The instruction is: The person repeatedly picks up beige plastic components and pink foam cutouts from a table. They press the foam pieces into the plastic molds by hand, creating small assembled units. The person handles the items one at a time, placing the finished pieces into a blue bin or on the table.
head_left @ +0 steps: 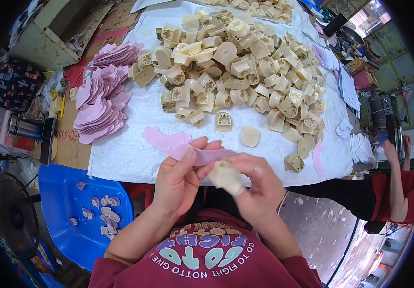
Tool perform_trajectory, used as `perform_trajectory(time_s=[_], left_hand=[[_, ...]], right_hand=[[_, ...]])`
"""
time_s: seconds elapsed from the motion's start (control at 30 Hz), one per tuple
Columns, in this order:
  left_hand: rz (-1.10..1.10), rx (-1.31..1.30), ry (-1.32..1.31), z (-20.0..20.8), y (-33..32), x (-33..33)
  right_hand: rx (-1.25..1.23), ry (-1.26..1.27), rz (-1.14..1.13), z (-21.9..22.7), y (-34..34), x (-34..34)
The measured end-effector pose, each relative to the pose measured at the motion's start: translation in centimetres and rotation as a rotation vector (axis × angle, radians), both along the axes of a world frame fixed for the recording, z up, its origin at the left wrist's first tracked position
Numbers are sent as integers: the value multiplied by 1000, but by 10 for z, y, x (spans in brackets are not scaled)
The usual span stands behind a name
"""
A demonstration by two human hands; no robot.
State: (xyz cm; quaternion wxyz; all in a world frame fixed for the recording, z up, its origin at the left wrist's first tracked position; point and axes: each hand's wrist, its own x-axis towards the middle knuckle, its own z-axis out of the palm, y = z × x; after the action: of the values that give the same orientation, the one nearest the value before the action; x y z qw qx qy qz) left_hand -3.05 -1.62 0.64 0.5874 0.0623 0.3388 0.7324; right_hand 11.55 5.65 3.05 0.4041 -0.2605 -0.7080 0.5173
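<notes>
- The left hand (178, 180) sits just below the middle of the frame, its grip pinched on a pale pink insole-shaped piece (202, 156) that sticks out to the right between thumb and fingers.
- The right hand (257, 187) is close beside it, its grip closed around a cream plastic heel block (225, 176); the block is blurred, so its details are hard to make out.
- The pink piece and the block meet between the two hands, right at the near edge of the surface (120, 158), which is covered with a white woven sheet.
- Another pink piece (161, 138) lies flat on the sheet just above the left hand.
- A big heap of cream heel blocks (235, 67) fills the upper middle of the frame; two loose ones lie nearest the hands, one hollow side up (223, 121), one flat side up (250, 136).
- A stack of pink pieces (102, 93) is fanned out at the upper left of the sheet.
- In the lower left, a blue plastic chair (68, 201) holds a few finished bits.
- A black fan (12, 216) stands at the far left.
- At the right edge, another person in a red top (401, 192) stands near stacks of white pieces (362, 146).
</notes>
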Motion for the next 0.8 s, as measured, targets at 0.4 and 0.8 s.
perform_trajectory(time_s=[0.4,0.8], left_hand=[[-67,95,49,21,-10,7],[-37,92,250,21,-10,5]], right_hand=[[479,-58,8,6,2,-6],[648,-150,-60,9,11,-8]])
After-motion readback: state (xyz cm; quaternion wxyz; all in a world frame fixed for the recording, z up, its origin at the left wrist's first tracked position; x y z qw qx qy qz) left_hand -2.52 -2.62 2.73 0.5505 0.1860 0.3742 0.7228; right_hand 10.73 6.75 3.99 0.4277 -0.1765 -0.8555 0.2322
